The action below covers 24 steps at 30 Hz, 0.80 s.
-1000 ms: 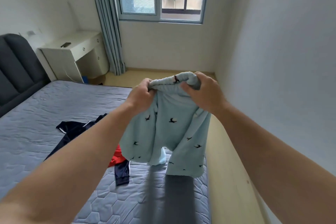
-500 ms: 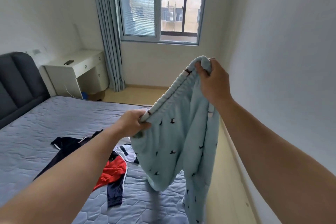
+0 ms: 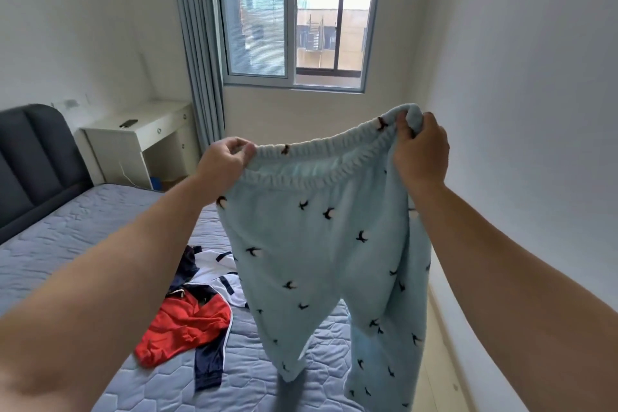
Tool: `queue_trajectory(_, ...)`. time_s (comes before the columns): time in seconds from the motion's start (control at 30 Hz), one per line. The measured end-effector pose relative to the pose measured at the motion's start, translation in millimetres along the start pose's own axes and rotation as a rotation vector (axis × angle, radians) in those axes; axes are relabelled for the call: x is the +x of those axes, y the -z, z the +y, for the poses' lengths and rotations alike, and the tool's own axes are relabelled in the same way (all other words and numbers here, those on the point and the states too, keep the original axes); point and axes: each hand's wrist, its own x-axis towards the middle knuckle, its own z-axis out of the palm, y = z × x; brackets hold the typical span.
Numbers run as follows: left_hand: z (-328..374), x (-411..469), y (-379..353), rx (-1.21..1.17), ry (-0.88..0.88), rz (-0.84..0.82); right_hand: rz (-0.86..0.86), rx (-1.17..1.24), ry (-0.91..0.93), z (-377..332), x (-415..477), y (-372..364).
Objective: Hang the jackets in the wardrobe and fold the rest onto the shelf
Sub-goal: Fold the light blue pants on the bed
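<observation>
A pair of light blue fleece trousers (image 3: 321, 261) with small dark bird prints hangs in the air over the bed, its elastic waistband stretched wide. My left hand (image 3: 224, 160) pinches the left end of the waistband. My right hand (image 3: 419, 150) grips the right end, a little higher. Both legs dangle freely, their ends just above the mattress. A red, white and navy jacket (image 3: 197, 308) lies crumpled on the bed below, partly hidden by my left arm and the trousers. No wardrobe or shelf is in view.
The bed (image 3: 67, 237) with a grey-blue quilted mattress fills the lower left, its dark headboard (image 3: 33, 157) at far left. A white desk (image 3: 140, 140) stands by the curtain (image 3: 200, 53) and window (image 3: 297, 10). A white wall (image 3: 518, 110) runs along the right, with a narrow strip of floor beside the bed.
My hands have drawn apart from a bunched grip, spreading the waistband wide and level. The trousers have risen, and their legs now hang straight down.
</observation>
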Motion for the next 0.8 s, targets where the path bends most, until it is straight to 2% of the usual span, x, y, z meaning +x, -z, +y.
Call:
queue_trajectory(0.1,27.6,-0.8,9.5,-0.005,-0.082,-0.2,0.024,-0.007,-0.032,3.1,5.1,3.6)
queue_trajectory(0.17,37.1,-1.9,15.6,0.17,-0.144,-0.285,0.045,0.01,-0.056,7.0,9.1,6.0)
queue_trajectory(0.23,41.6,-0.8,18.3,0.328,-0.193,-0.261,0.052,0.042,-0.096,10.5,11.3,6.5)
queue_trajectory(0.37,38.7,4.4,21.1,0.308,-0.256,-0.24,0.03,0.04,-0.113,14.4,12.5,4.6)
queue_trajectory(0.5,31.9,11.8,16.4,0.242,-0.24,-0.084,-0.088,-0.001,-0.05,15.0,12.5,4.3)
queue_trajectory(0.63,28.8,23.8,10.8,0.29,-0.205,0.13,-0.203,-0.264,-0.049,15.6,12.2,7.9)
queue_trajectory(0.8,37.5,30.7,3.1,0.311,-0.206,0.247,-0.318,-0.146,-0.118,13.7,10.1,3.7)
